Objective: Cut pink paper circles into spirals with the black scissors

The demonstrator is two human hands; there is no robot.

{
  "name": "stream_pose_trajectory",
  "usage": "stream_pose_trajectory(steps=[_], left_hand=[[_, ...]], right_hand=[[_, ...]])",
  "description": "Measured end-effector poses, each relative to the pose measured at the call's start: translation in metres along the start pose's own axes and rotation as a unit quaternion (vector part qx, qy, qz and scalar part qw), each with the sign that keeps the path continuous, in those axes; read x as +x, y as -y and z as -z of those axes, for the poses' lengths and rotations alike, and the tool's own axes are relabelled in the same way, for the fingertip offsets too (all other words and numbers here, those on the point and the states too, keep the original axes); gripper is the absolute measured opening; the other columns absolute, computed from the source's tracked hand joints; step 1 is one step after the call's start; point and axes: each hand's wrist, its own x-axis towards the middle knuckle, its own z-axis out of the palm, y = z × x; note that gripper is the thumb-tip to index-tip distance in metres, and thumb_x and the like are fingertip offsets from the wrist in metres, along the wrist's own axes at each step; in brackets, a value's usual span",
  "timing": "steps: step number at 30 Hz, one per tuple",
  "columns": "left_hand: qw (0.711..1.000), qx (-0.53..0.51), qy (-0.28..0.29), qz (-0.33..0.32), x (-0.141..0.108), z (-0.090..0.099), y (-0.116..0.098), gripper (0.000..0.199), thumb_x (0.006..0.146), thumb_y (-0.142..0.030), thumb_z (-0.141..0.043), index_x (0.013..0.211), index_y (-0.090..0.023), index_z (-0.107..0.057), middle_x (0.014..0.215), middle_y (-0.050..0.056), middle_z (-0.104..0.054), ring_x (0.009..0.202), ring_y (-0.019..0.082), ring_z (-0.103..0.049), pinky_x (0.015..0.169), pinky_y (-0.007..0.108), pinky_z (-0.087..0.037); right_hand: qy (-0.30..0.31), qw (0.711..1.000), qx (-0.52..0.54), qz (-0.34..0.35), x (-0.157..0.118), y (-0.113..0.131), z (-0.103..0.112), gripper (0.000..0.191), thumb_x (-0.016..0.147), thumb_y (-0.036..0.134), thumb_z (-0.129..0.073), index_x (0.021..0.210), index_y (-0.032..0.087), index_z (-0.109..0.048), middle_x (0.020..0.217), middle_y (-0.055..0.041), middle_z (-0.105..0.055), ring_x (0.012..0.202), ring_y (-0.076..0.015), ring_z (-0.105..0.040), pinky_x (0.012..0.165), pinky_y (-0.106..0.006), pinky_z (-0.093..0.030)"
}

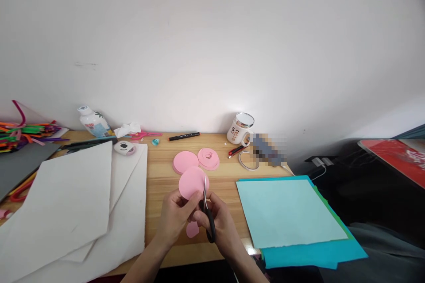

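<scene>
Between thumb and fingers, my left hand [177, 212] pinches a round pink paper disc [191, 182]. My right hand [221, 219] is closed on black-handled scissors [210, 221], whose blades point away from me and lie against the right part of the disc. Just beyond the disc on the desk sits a stack of pink paper circles [185, 161]. Beside that stack lie pink paper rings [208, 159]. A small pink paper piece [192, 229] shows beneath my hands. My fingers partly cover the disc's lower edge and the scissors' pivot.
White foam sheets [73, 199] cover the desk's left side, with a white gadget [125, 147] on top. Light-blue and teal sheets [292, 212] overhang the right front edge. A lidded mug [237, 130], black marker [184, 136] and white bottle [94, 121] stand or lie near the wall.
</scene>
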Motion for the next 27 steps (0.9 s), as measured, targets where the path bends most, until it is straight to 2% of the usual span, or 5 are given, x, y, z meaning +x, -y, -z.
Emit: stream_pose_trajectory(steps=[4,9,15,21,27], left_hand=[[1.000,-0.007,0.014,0.004,0.0009,0.0007,-0.0010,0.028,0.068,-0.038,-0.064,0.057,-0.012,-0.058,0.043,-0.002,-0.054,0.038,0.009,-0.046,0.035,0.017,-0.033],[0.999,-0.018,0.029,0.001,0.0020,0.0021,-0.0045,0.028,0.069,-0.038,-0.063,0.058,-0.012,-0.060,0.037,-0.005,-0.047,0.034,0.007,-0.041,0.036,0.017,-0.033],[0.999,-0.025,0.031,-0.002,0.0026,0.0021,-0.0095,0.027,0.068,-0.036,-0.064,0.054,-0.014,-0.058,0.036,-0.005,-0.045,0.033,0.007,-0.039,0.035,0.018,-0.032],[0.999,-0.033,0.036,-0.005,0.0057,0.0019,-0.0050,0.031,0.069,-0.039,-0.063,0.053,-0.014,-0.054,0.038,-0.005,-0.047,0.033,0.006,-0.039,0.034,0.017,-0.029],[0.999,-0.028,0.030,0.030,0.0066,-0.0009,-0.0023,0.036,0.070,-0.045,-0.062,0.054,-0.013,-0.054,0.038,-0.003,-0.048,0.031,0.006,-0.038,0.032,0.017,-0.026]], right_hand=[[-0.005,1.000,-0.002,-0.009,0.0004,0.0004,-0.0008,0.032,0.064,0.034,-0.075,0.080,0.018,-0.052,0.061,0.0028,-0.056,0.055,-0.0119,-0.054,0.046,-0.019,-0.040],[-0.009,1.000,-0.027,-0.011,0.0005,-0.0007,0.0000,0.033,0.067,0.040,-0.071,0.081,0.017,-0.051,0.063,0.0011,-0.057,0.053,-0.0119,-0.053,0.044,-0.020,-0.041],[-0.023,0.998,-0.049,-0.017,0.0006,-0.0018,0.0025,0.034,0.066,0.042,-0.071,0.079,0.018,-0.051,0.059,0.0021,-0.056,0.047,-0.0111,-0.052,0.041,-0.020,-0.040],[-0.025,0.998,-0.052,-0.019,0.0019,-0.0047,0.0045,0.035,0.066,0.044,-0.070,0.077,0.018,-0.051,0.052,0.0027,-0.056,0.042,-0.0106,-0.050,0.039,-0.020,-0.039],[-0.021,0.999,-0.044,-0.018,0.0039,-0.0071,0.0020,0.033,0.066,0.043,-0.071,0.075,0.017,-0.053,0.055,0.0013,-0.059,0.044,-0.0102,-0.050,0.042,-0.021,-0.039]])
